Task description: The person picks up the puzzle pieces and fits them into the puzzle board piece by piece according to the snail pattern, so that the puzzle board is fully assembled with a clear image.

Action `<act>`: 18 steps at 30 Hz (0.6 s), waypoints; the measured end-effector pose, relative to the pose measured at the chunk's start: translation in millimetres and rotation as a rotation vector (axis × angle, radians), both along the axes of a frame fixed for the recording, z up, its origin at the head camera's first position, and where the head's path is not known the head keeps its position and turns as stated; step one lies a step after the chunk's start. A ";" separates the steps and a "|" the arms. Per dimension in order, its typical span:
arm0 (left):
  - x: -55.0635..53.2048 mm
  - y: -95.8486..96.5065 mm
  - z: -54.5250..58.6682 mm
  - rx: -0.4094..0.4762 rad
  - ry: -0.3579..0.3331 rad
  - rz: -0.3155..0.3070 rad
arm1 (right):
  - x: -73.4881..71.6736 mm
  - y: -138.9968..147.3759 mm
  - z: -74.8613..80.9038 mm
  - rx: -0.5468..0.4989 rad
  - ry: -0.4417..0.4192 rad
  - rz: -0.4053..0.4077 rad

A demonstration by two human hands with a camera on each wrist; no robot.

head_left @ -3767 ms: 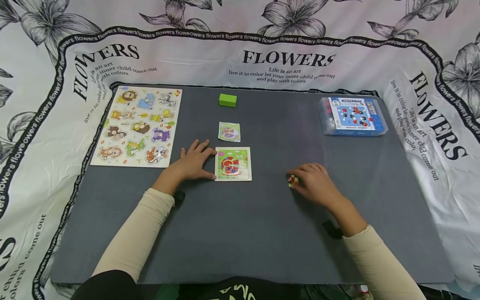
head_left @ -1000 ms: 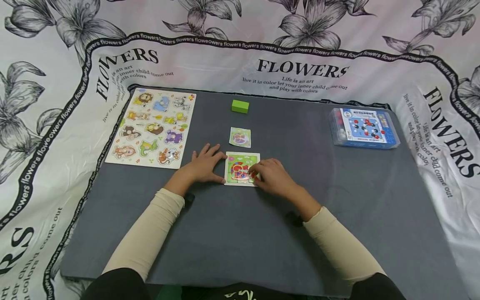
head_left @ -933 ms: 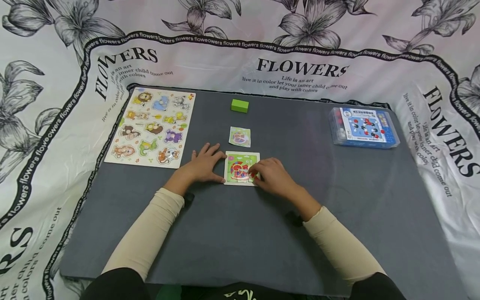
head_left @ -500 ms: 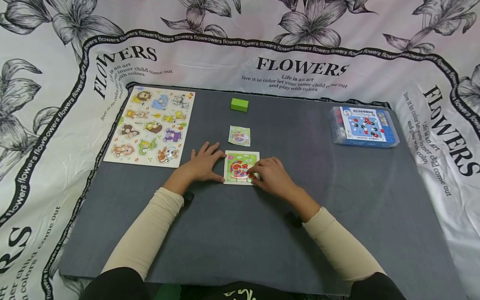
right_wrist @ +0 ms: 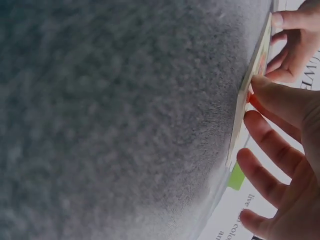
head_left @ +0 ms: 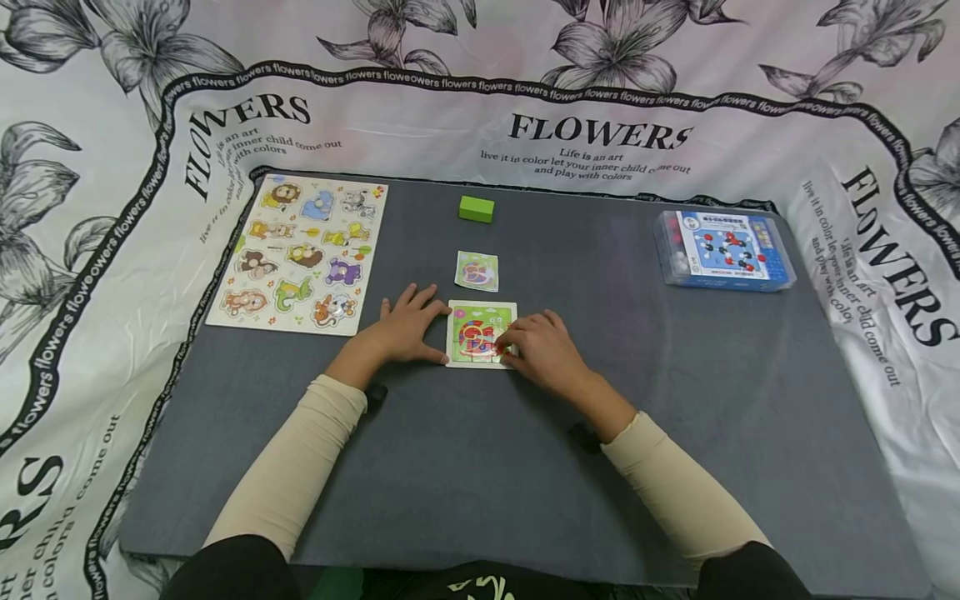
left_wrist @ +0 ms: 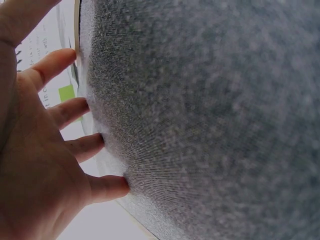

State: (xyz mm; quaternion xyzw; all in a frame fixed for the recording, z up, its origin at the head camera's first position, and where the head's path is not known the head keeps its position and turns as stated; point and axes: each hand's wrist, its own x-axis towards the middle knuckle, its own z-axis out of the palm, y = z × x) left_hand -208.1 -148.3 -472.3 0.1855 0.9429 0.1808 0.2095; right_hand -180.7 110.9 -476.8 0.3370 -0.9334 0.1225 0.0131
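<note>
A small square puzzle board (head_left: 472,365) with a green-and-red picture lies on the grey table in the head view. At its left edge rests my left hand (head_left: 395,333), fingers spread, with the index fingertip and thumb touching the rim. My right hand (head_left: 549,354) is over the board's lower right part. In the right wrist view, the right thumb and index finger pinch a small red puzzle piece (right_wrist: 249,96) at the board's surface; most of it is hidden. The other right fingers are loosely bent. A small picture card (head_left: 477,272) lies just beyond the board.
An animal puzzle sheet (head_left: 352,321) lies at the table's left. Toward the far edge is a green block (head_left: 476,209). A clear-lidded blue box (head_left: 726,250) with a molecule picture stands at the far right. A flower-printed cloth (head_left: 420,117) surrounds the grey table (head_left: 465,483).
Since the earliest frame, my right hand has carried the puzzle piece leftward from the table to the board. Over the last second both hands have stayed nearly in place.
</note>
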 end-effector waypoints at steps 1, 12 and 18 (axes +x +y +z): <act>-0.3 -0.6 -0.2 -0.001 -0.002 -0.002 | 0.6 -0.9 -0.5 0.019 0.019 0.004; 8.6 -10.9 -19.9 0.002 0.000 -0.007 | 11.0 -10.8 -13.9 0.191 0.111 0.108; 27.1 -4.6 -40.7 -0.023 -0.075 -0.018 | 13.1 3.6 -24.9 0.049 -0.252 0.105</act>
